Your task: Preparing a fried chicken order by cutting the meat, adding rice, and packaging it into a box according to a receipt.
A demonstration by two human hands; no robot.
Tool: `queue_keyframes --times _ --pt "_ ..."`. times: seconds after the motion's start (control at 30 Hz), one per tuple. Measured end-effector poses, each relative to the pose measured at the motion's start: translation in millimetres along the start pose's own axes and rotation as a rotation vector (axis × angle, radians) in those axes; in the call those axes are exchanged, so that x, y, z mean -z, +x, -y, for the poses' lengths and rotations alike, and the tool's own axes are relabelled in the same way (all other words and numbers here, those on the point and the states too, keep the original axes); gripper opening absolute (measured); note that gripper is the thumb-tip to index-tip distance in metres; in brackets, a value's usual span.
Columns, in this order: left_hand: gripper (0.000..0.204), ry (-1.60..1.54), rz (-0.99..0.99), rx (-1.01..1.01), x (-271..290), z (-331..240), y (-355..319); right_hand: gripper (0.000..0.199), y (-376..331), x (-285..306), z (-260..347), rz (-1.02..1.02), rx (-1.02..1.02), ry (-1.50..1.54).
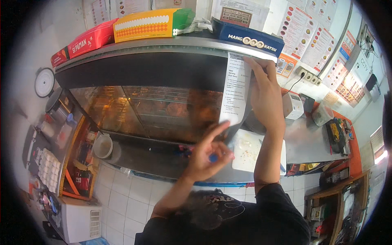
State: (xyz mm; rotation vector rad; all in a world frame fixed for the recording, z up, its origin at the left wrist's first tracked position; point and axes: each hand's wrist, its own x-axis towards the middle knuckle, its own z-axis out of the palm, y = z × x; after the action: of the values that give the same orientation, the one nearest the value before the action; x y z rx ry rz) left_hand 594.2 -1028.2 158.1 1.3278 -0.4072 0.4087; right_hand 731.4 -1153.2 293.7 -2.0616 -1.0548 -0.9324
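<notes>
A long white printed receipt hangs at the top right edge of a glass-fronted food display case. My right hand is raised to its upper corner, fingertips closed on the paper at the metal rim. Lower down is my left hand, empty, its index finger stretched toward the receipt's bottom end and its other fingers bent and apart. Slight blur hides whether that fingertip touches the paper. Behind the glass, browned food pieces lie on wire racks under warm light.
Red, yellow and dark blue food boxes line the case's top. A white cutting board with crumbs sits below my right forearm. Rightward are a small white printer and a plastic tub. A white bucket stands left.
</notes>
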Motion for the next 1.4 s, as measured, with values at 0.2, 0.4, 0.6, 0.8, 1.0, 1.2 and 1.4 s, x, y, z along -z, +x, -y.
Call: queue_keyframes --times 0.2,0.4,0.6,0.8,1.0,1.2,1.4 --pt "0.073 -0.104 0.032 0.038 1.7 -3.0 -0.8 0.048 0.6 -2.1 -0.2 -0.017 0.016 0.011" --pt "0.072 -0.078 -0.004 0.018 1.3 -1.8 -0.7 0.044 -0.5 -2.7 0.7 -0.020 0.019 -0.005" --pt "0.068 -0.075 -0.020 0.009 0.2 -1.0 0.4 0.042 0.8 -2.1 1.9 -0.016 0.009 0.010" --pt "0.068 -0.084 -0.002 0.013 -0.2 -1.4 -0.3 0.042 -0.6 0.7 1.5 -0.009 0.007 0.059" --pt "0.068 -0.066 0.006 -0.015 0.6 -4.2 1.7 0.046 2.6 0.0 3.4 -0.001 -0.006 0.032" --pt "0.071 -0.107 0.000 -0.002 2.4 -3.8 3.0 0.053 -0.6 -2.4 3.9 -0.015 -0.016 -0.071" --pt "0.080 -0.151 0.073 0.035 2.5 8.9 4.4 0.065 -9.1 -9.6 -11.4 0.090 -0.079 -0.247"
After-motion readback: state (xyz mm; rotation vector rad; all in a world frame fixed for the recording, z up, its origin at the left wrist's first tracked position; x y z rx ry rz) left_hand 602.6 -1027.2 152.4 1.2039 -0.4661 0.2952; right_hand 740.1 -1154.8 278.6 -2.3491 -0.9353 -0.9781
